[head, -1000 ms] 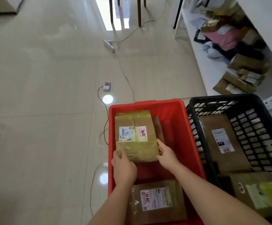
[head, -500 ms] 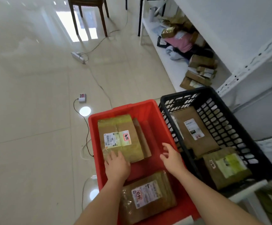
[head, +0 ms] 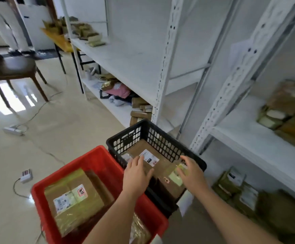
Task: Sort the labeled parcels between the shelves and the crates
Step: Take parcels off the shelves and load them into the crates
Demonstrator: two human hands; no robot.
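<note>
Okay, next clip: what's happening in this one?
A person is sorting parcels beside white shelves. Both hands reach into the black crate: the left hand over a flat brown parcel, the right hand over a taped parcel. Neither grips anything yet. The red crate holds a labeled box.

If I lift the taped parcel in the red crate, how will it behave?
The taped parcel looks boxy, so probably stiff, not floppy. Its glossy tape wrap may feel slippery. Flat in the red crate, it should not roll.
</note>
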